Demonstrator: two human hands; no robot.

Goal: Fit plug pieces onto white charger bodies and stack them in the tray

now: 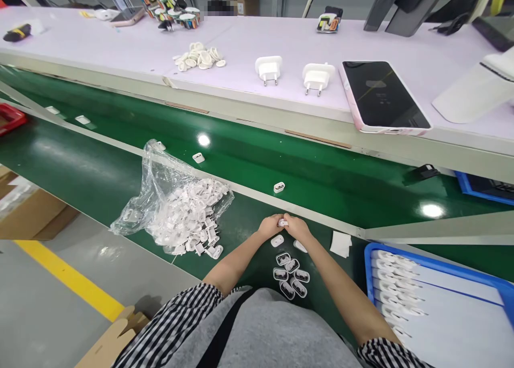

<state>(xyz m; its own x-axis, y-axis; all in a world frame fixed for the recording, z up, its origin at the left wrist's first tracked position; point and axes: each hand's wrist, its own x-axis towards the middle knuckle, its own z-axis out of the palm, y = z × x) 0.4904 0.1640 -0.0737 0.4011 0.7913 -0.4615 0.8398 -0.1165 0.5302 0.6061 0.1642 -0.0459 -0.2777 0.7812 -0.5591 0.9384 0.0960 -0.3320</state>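
Note:
My left hand (pixel 270 226) and my right hand (pixel 296 227) meet over the green bench, fingers closed on one small white charger piece (pixel 283 223) between them. Just below lies a white oval cover (pixel 277 241), and another white piece (pixel 299 246) is partly hidden by my right wrist. Nearer my body several open white charger housings (pixel 292 265) with dark insides lie in a loose cluster. To the left, a clear plastic bag (pixel 150 188) spills a heap of white plug parts (pixel 193 215) onto the bench.
A blue tray (pixel 368 282) of finished-looking white plugs (pixel 395 282) stands at right, beside a white paper square (pixel 341 243). A green conveyor belt (pixel 241 154) carries spaced white pieces (pixel 279 187). Above it, a lilac shelf (pixel 241 41) holds two white plugs (pixel 317 77) and a phone (pixel 383 95).

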